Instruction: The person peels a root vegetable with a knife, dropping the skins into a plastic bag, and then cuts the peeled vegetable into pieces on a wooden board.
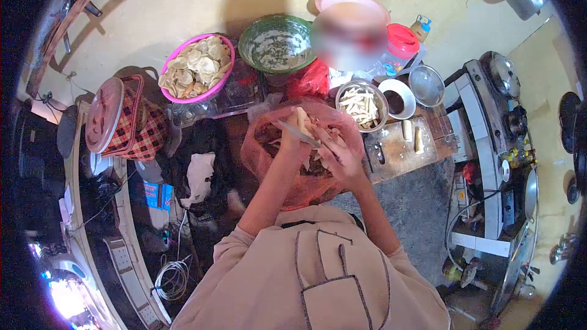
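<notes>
Both hands are over a red plastic bag (263, 174) that lies open and holds dark scraps and peelings. My left hand (295, 142) is closed around a knife (299, 133), whose blade points up and to the left. Just to its right, my right hand (340, 157) has its fingers bent near the knife; what they hold, if anything, is hard to make out. A pale peeled piece (302, 120) stands up between the hands, and I cannot tell which one grips it.
Right of the bag are a bowl of pale sticks (362, 107) and a cutting board (397, 154) with two pale pieces. Behind stand a pink basin of round slices (227, 88) and a green basin (276, 72). A stove (486, 107) is at the right.
</notes>
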Demonstrator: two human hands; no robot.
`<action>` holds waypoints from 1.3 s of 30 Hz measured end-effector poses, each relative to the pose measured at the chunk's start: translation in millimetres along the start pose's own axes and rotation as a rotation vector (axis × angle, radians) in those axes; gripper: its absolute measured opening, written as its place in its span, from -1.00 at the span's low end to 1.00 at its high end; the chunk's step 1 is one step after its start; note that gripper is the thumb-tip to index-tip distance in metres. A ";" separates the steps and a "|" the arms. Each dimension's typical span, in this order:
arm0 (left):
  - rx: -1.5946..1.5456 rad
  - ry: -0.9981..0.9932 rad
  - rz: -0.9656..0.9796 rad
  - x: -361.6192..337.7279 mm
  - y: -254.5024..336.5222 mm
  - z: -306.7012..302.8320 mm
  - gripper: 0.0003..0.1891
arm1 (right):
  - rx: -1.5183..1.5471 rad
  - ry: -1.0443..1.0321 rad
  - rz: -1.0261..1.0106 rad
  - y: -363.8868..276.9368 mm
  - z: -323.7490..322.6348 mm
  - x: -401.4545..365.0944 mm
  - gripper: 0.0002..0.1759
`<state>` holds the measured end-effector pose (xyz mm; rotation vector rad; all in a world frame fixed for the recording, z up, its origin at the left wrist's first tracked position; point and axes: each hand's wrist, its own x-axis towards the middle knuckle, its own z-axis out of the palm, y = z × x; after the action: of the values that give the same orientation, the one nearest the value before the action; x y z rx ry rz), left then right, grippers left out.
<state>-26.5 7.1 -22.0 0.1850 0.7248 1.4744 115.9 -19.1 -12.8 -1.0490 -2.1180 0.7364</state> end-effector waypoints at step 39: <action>-0.291 -0.446 -0.348 11.3 3.7 -52.0 -0.56 | -0.207 -0.074 0.157 -79.3 -13.3 4.1 -0.64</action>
<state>-58.7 2.0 -64.2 0.1483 0.1649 1.1329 87.2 -54.4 53.6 -1.3295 -2.2302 0.6482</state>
